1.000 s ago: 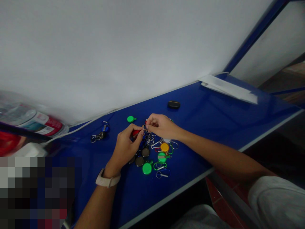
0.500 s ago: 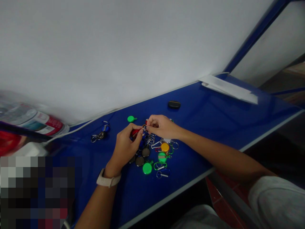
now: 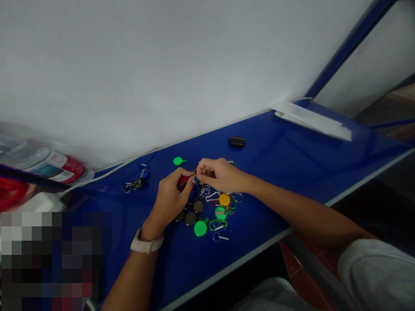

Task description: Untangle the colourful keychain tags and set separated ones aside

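My left hand (image 3: 168, 199), with a pale watch at its wrist, pinches a red key tag (image 3: 184, 179) above a blue table (image 3: 292, 160). My right hand (image 3: 217, 173) is closed in a pinch on a small metal ring (image 3: 195, 176) right against that tag. Under and beside both hands lies a pile of key tags and carabiner clips (image 3: 210, 211) in green, orange, grey and blue. A lone green tag (image 3: 177, 161) lies just beyond the hands.
A bunch of clips with a blue tag (image 3: 138, 181) lies to the left. A small black case (image 3: 237, 141) sits further back. White paper (image 3: 311, 121) lies at the far right by the wall. Bottles (image 3: 45, 166) stand at the left edge. The table's front edge runs diagonally.
My right hand has shifted slightly left, closer onto the red tag. My left hand has barely moved.
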Demonstrator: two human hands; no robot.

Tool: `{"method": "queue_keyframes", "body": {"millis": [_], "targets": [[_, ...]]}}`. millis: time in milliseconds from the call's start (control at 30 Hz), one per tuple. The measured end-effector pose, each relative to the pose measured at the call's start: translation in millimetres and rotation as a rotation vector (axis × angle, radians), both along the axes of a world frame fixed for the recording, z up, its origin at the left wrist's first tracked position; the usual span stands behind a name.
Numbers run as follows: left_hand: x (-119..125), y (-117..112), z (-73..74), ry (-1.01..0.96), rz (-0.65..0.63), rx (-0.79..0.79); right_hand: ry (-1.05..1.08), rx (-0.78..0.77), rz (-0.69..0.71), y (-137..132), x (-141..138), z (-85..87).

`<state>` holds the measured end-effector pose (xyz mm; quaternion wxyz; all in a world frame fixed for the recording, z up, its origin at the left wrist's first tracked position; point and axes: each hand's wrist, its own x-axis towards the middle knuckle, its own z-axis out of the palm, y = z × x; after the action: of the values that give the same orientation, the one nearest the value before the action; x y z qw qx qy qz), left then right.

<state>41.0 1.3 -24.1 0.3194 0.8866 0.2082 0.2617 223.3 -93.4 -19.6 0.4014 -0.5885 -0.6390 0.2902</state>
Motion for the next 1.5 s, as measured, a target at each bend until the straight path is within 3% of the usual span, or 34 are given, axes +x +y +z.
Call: {"method": "queue_keyframes", "body": {"millis": [233, 433, 900, 1000, 1233, 1500], "targets": [[0, -1, 5.0, -0.006, -0.059, -0.028, -0.199, 0.265, 0.055, 2, 1, -7.5], [0, 0, 2.9, -0.001, -0.053, -0.055, -0.217, 0.357, 0.042, 3, 1, -13.4], [-1, 1, 1.2, -0.083, 0.051, 0.017, -0.214, 0.211, -0.013, 1, 0, -4.5], [-1, 0, 1.6, -0.074, 0.035, 0.044, -0.209, 0.266, 0.010, 2, 1, -5.2], [0, -2, 4.2, -0.059, 0.019, 0.097, -0.129, 0.099, 0.075, 2, 3, -4.1], [-4, 1, 7.1, -0.061, 0.019, 0.070, 0.006, 0.117, 0.116, 0, 1, -0.7]]}}
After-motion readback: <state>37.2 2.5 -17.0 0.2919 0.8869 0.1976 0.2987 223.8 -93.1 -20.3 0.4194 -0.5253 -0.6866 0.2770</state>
